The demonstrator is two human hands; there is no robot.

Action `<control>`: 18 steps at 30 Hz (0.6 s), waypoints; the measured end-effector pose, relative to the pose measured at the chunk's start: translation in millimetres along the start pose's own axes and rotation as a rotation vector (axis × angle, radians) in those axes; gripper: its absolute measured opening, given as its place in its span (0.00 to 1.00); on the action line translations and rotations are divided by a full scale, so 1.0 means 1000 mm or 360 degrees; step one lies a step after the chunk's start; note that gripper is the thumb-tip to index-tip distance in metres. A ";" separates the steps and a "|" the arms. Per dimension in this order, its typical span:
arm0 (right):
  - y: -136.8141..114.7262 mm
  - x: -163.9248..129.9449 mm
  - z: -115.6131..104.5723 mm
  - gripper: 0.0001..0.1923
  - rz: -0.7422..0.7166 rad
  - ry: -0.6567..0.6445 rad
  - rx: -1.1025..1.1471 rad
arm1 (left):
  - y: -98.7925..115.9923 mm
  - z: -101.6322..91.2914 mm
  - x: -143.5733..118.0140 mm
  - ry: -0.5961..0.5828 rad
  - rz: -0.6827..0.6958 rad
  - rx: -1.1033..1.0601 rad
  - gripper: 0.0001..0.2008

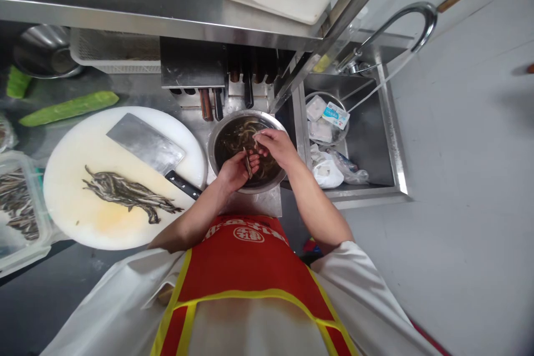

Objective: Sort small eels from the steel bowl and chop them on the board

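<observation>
Landmark: steel bowl (247, 151), set on bench (137, 92) just L of sink; all places given rel. to it.
Far L of bowl: clear tub (20, 217) w/ small dark fish, seen at frame edge, touching the board's L rim.
Upper L of bowl: cucumber (69, 107) laid on bench, beyond the board; a 2nd green piece (17, 82) and a metal basin (44, 51) seen further L and back.
L of bowl: round white cutting board (83, 217), nearly touching bowl rim; pile of thin dark fish (129, 194) laid on it.
Cleaver (146, 144): laid flat on board, blade to upper L, black handle pointed toward bowl.
Behind bowl: knife rack (233, 75) w/ handles hung down.
Left hand (234, 171): held over bowl's near rim, fingers curled, a thin fish strip (248, 166) gripped.
Right hand (273, 146): held over bowl centre, fingers bent down on same strip's upper end; closed in a pinch.
Bowl contents: dark liquid w/ more strips.
R of bowl: sink (375, 133), w/ plastic packets (329, 117) in a smaller bowl and bags (334, 169); tap (400, 19) arched above.
</observation>
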State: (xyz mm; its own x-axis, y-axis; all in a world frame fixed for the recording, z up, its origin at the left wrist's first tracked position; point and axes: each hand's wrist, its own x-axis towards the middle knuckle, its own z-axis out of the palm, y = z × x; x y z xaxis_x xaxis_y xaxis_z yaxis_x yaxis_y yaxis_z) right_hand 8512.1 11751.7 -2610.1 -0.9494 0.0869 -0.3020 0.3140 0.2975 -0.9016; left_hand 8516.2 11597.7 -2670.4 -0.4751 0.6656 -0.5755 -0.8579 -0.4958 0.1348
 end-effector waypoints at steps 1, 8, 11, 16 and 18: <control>0.001 -0.001 0.000 0.14 -0.0018 -0.0017 -0.0083 | -0.001 0.001 0.000 -0.0015 -0.0001 0.0006 0.11; -0.004 -0.005 -0.006 0.16 -0.0259 0.0009 -0.0748 | -0.010 -0.006 0.003 0.0042 0.0017 0.0003 0.06; -0.003 -0.007 -0.003 0.14 -0.0152 -0.0095 -0.0530 | -0.010 -0.006 0.004 -0.0052 0.0015 -0.0010 0.08; 0.002 -0.016 0.004 0.14 -0.0036 -0.0253 -0.0263 | -0.005 0.000 0.001 0.0006 0.0088 -0.0092 0.11; 0.004 -0.023 0.007 0.14 -0.0051 -0.0297 -0.0319 | -0.003 0.000 0.000 0.0065 0.0189 -0.0130 0.09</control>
State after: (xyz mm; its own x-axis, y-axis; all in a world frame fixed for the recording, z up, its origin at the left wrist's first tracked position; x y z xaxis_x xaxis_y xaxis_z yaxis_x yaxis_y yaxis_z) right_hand 8534.9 11744.6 -2609.3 -0.9344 -0.0965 -0.3429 0.2577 0.4813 -0.8378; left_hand 8518.3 11599.1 -2671.2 -0.5628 0.5770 -0.5919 -0.7764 -0.6147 0.1390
